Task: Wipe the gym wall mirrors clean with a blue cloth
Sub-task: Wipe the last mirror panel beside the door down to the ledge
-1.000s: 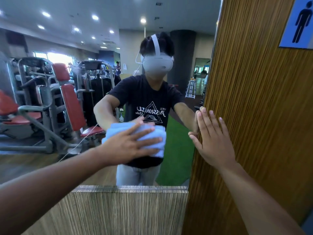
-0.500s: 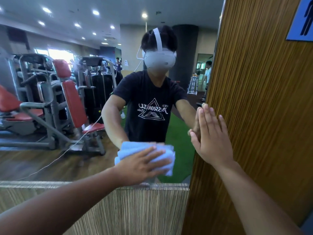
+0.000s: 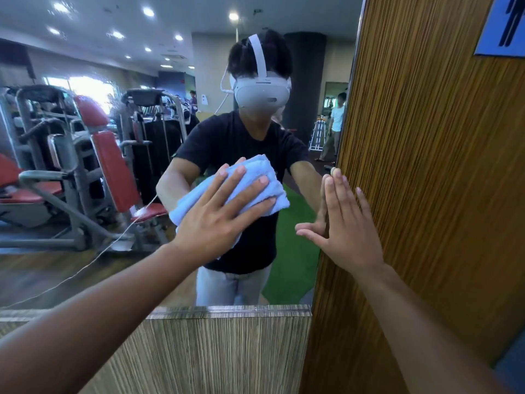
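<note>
A large wall mirror (image 3: 85, 155) fills the left and centre of the head view, reflecting gym machines and a person wearing a headset. A folded light blue cloth (image 3: 264, 177) lies flat against the glass near the mirror's right side. My left hand (image 3: 218, 217) presses it there with fingers spread and straight. My right hand (image 3: 343, 223) rests flat, fingers straight, on the edge where the mirror meets the brown wood panel (image 3: 431, 166).
Below the mirror runs a light striped wood panel (image 3: 221, 351) with the mirror's lower edge on top. A blue restroom sign (image 3: 502, 24) hangs at the upper right of the wood panel.
My left hand has slid the cloth up the glass from the mirror's lower edge to about chest height of the reflection. My right hand stays flat on the panel edge.
</note>
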The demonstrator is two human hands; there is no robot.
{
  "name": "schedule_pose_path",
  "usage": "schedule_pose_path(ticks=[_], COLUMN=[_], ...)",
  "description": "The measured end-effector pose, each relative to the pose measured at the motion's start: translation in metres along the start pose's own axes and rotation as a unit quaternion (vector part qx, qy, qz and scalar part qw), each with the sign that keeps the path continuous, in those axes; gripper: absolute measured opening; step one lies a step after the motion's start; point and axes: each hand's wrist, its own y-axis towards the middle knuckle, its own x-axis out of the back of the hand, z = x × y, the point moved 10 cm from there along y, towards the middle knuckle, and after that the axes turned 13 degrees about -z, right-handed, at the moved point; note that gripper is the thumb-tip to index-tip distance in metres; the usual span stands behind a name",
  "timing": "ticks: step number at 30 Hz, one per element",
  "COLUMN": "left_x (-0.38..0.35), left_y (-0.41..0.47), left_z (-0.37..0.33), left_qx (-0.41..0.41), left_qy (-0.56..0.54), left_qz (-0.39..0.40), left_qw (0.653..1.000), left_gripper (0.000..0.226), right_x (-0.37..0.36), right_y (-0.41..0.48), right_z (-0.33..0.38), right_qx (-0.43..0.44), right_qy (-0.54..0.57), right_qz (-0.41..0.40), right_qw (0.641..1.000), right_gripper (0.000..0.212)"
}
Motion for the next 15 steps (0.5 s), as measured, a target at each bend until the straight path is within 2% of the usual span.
schedule_pose_path(ticks=[2, 4, 6, 8, 11, 13, 15], left_x=[-0.007, -0.020, -0.038, -0.050, -0.050, -0.040, -0.027], left_y=[-0.019, -0.048, -0.090, -0.133, -0.155, -0.138, -0.102], left_z=[-0.016, -0.044, -0.083, -0.112, -0.112, -0.089, -0.057], left_qx=[0.012, -0.010, -0.086, -0.186, -0.264, -0.259, -0.220], left_qy=[-0.005, -0.022, -0.038, -0.040, -0.036, -0.019, -0.005], left_qz=[-0.008, 0.017, 0.079, 0.155, 0.214, 0.204, 0.170], left_qw=[1.000, 1.000, 0.992, 0.969, 0.940, 0.944, 0.960], left_gripper=[0.045, 0.045, 0.046, 0.048, 0.042, 0.043, 0.046], right_x=[0.001, 0.000, 0.002, 0.004, 0.006, 0.006, 0.005], right_y=[0.000, 0.000, 0.001, 0.001, 0.001, 0.001, 0.001], right_z=[0.000, 0.001, 0.001, 0.002, 0.002, 0.002, 0.002], right_qx=[-0.004, -0.007, -0.008, -0.005, -0.002, -0.001, -0.005], right_qy=[0.013, 0.022, 0.025, 0.022, 0.017, 0.015, 0.017], right_qz=[0.004, 0.011, 0.010, 0.004, 0.002, 0.000, 0.001], right_qw=[1.000, 1.000, 1.000, 1.000, 1.000, 1.000, 1.000], right_gripper=[0.112, 0.111, 0.111, 0.111, 0.111, 0.111, 0.111])
